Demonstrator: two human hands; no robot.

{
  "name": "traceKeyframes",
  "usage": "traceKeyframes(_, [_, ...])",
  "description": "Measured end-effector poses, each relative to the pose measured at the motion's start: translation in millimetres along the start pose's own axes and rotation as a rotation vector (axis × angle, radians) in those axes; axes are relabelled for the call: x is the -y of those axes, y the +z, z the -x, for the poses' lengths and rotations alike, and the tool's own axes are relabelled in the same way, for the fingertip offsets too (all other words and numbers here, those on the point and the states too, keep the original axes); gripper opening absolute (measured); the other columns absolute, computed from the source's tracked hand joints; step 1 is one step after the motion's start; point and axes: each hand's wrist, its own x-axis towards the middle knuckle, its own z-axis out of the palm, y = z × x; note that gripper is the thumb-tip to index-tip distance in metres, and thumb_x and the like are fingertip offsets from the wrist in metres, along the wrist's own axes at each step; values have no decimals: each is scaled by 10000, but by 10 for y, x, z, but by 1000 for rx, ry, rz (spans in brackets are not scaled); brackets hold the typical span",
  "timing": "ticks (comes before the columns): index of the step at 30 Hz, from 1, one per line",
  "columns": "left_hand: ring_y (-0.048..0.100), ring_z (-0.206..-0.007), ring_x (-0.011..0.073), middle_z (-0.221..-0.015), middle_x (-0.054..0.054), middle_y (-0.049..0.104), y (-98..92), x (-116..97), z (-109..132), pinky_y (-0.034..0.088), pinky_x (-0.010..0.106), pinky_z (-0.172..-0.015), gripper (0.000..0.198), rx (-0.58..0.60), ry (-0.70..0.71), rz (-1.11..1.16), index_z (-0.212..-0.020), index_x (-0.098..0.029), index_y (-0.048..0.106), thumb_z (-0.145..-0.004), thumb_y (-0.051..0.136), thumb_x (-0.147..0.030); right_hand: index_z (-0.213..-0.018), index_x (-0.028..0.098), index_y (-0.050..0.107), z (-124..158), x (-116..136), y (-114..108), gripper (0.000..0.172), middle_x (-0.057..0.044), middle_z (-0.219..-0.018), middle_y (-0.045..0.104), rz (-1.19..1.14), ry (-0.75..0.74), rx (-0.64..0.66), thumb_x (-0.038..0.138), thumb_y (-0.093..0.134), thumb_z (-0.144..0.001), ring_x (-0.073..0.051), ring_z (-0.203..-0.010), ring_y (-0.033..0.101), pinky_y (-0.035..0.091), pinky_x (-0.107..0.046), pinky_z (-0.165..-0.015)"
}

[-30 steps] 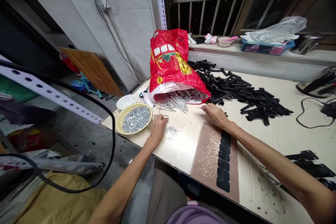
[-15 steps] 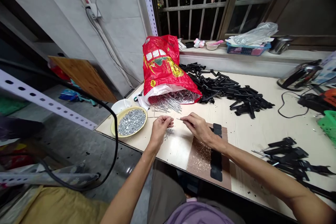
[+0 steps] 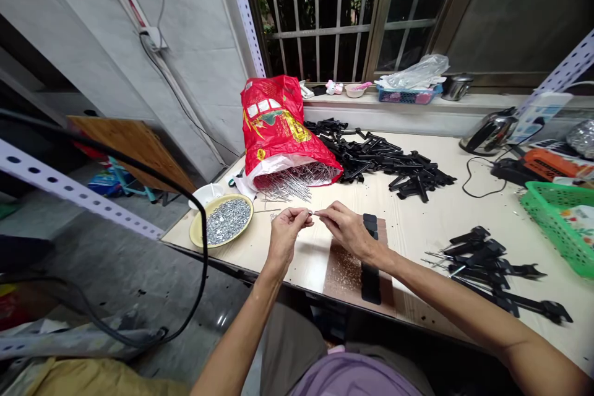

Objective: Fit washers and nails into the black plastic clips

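My left hand (image 3: 288, 234) and my right hand (image 3: 347, 232) meet fingertip to fingertip above the front of the table. A thin metal rod (image 3: 312, 213) bridges the small gap between them, pinched in my right fingers. My left thumb and forefinger are pressed together at the rod's other end, on something too small to make out. To the left, a yellow bowl (image 3: 193, 232) holds many small shiny metal pieces (image 3: 228, 221). Behind the hands, a red bag (image 3: 273, 124) lies with its mouth towards me, and long thin metal rods (image 3: 292, 184) spill from it.
Black plastic parts (image 3: 380, 158) are heaped behind, and more (image 3: 487, 266) lie at the right, some with metal rods. A brown board (image 3: 346, 269) with black pads (image 3: 371, 281) sits by the front edge. A green basket (image 3: 552, 229), kettle (image 3: 489, 130) and hanging black cable (image 3: 204, 241) are around.
My hands have drawn together, closing most of the gap, so the rod's tip now reaches my left fingertips. The view has turned somewhat to the right.
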Motion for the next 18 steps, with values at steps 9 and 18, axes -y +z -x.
traceKeyframes(9, [627, -634, 100, -769, 5, 655, -56, 13, 24, 525, 247, -668, 243, 65, -7, -16, -853, -119, 669, -680, 750, -269, -1005, 160, 623, 73, 89, -59, 194, -63, -893, 605, 185, 44, 36, 236, 456, -942, -158, -785, 603, 479, -267, -693])
traceKeyframes(18, [626, -605, 108, -718, 16, 665, -65, 150, -19, 538, 253, -649, 275, 145, -99, -20, -855, -107, 693, -661, 771, -286, -957, 197, 628, 173, -4, -45, 180, -46, -872, 626, 369, 62, 57, 284, 472, -938, -149, -763, 593, 404, -241, -621])
